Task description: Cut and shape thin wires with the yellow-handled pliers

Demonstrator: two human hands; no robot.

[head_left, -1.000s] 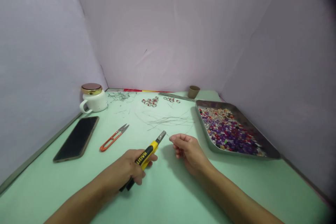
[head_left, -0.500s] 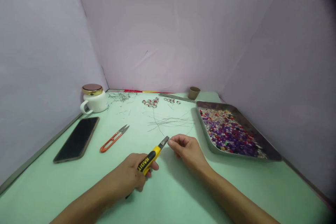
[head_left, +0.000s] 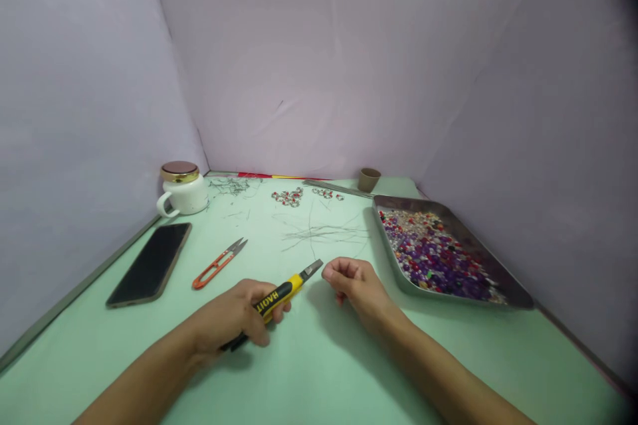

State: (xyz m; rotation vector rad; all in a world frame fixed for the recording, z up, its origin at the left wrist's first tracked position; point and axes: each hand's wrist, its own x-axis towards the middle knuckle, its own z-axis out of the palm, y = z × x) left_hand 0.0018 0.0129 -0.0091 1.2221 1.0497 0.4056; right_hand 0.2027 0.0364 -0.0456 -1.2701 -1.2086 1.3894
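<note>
My left hand [head_left: 244, 312] is wrapped round pliers [head_left: 280, 297] with yellow-and-black handles and a short metal nose pointing up to the right. A thin wire [head_left: 311, 226] rises from near the pliers' nose. Close to that nose, my right hand [head_left: 356, 282] has thumb and forefinger pinched together; what lies between them is too small to make out. Beyond both hands, several loose thin wires [head_left: 329, 234] lie crossed on the green table. Orange-handled thread snips [head_left: 219, 264] rest to the left of the pliers.
A metal tray [head_left: 396, 269] of mixed beads [head_left: 438, 259] stands on the right. At the left are a phone [head_left: 149, 265] and a lidded white mug [head_left: 187, 196]. Farther back lie red-beaded rings [head_left: 288, 197], tangled wire scraps [head_left: 234, 186], a wire bundle [head_left: 339, 187] and a small brown cup [head_left: 369, 179].
My left hand has shifted slightly left and turned, so the pliers lie at a flatter angle. The thin wire near their nose now stands more upright. My right hand stays pinched, almost unmoved.
</note>
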